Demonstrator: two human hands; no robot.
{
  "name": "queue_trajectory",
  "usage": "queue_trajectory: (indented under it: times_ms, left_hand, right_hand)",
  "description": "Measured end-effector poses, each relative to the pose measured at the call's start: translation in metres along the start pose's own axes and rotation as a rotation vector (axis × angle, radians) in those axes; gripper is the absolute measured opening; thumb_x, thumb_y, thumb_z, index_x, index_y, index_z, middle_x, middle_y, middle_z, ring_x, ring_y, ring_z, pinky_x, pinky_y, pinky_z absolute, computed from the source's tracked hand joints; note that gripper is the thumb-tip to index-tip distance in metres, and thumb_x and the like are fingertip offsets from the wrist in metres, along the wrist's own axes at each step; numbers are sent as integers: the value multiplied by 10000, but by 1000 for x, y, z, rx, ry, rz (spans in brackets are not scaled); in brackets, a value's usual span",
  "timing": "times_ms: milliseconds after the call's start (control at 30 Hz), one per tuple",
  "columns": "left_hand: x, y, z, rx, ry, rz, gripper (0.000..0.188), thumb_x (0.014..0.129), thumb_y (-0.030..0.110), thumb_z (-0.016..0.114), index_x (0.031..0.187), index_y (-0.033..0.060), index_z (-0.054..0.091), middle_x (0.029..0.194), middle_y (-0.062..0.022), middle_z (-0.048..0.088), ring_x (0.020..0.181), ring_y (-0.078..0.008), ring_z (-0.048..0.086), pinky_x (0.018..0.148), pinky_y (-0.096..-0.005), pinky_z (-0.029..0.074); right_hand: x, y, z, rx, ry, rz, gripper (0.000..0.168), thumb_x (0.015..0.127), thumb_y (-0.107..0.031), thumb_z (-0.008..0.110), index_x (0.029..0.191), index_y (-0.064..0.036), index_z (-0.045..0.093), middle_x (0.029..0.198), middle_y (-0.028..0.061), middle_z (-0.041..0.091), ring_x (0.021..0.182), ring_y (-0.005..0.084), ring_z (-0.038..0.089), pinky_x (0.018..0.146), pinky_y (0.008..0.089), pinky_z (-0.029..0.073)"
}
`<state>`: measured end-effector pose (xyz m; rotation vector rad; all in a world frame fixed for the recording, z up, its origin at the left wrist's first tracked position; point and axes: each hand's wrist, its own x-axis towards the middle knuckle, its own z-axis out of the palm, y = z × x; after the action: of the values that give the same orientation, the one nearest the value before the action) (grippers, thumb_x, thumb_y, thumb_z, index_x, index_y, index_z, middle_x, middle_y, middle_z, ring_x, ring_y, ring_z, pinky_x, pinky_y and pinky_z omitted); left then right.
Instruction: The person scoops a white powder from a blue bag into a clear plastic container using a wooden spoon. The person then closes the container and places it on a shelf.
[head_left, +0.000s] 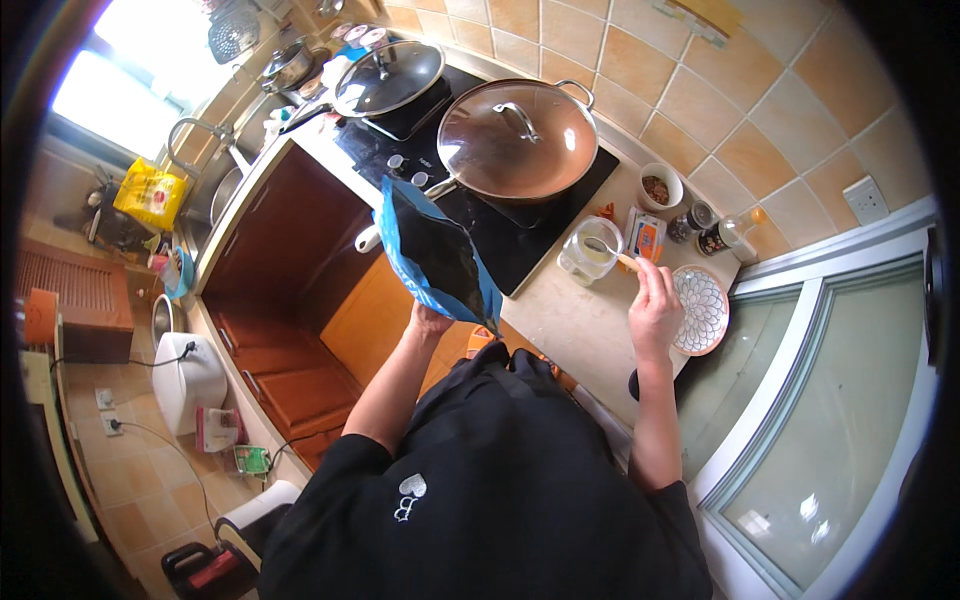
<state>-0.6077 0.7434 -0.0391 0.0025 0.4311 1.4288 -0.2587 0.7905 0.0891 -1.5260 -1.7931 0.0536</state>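
Observation:
My left hand (432, 319) grips the lower edge of a blue plastic bag (439, 255), whose mouth gapes and shows a dark inside. In my right hand (655, 309) is a spoon with a wooden handle (628, 262). The spoon's bowl is at the mouth of a clear jar (587, 262); I cannot tell whether it touches what is inside. A pale substance shows in the jar, which stands on the counter (551, 307). Close to my right hand lies a plate with a petal pattern (700, 311).
A lidded wok (517, 139) and a lidded frying pan (390, 79) sit on the black cooktop (487, 244). Behind the jar are a bowl of brown bits (658, 189), a small box (645, 234), a dark jar (690, 221) and a bottle (724, 232). A sliding glass door (817, 375) borders the right.

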Motion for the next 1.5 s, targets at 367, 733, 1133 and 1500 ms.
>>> queue_trajectory:
  times_ms: [367, 733, 1133, 1500]
  left_hand:
    - [7, 3, -62, -30, 319, -20, 914, 793, 777, 509, 1447, 149, 399, 1429, -97, 491, 1284, -326, 480, 1069, -507, 421]
    - [0, -29, -12, -47, 352, -133, 705, 919, 648, 486, 1372, 108, 489, 1336, -125, 575, 1211, -334, 551, 1041, -486, 467]
    - [-2, -33, -21, -45, 363, -160, 842, 877, 660, 479, 1478, 90, 330, 1458, -172, 428, 1310, -365, 455, 1093, -524, 401]
    - [1, -33, -19, -3, 305, -302, 537, 1007, 417, 453, 1413, 66, 459, 1394, -165, 526, 1276, -371, 515, 1017, -512, 492]
  right_hand:
    - [1, 15, 37, 6, -200, -7, 159, 918, -99, 577, 1044, -148, 661, 894, 59, 647, 770, 295, 680, 651, 406, 540]
    - [4, 30, 58, 99, -303, -7, 167, 918, -175, 608, 1066, -124, 666, 1003, 87, 699, 828, 308, 686, 674, 409, 543]
    - [7, 23, 47, 197, -175, 130, 326, 930, -175, 617, 1249, -114, 590, 965, 98, 684, 765, 288, 682, 652, 402, 532]
    - [5, 34, 54, 95, -363, 115, 1065, 667, -344, 873, 1516, -144, 263, 1501, 160, 363, 1397, 354, 337, 1149, 451, 305]
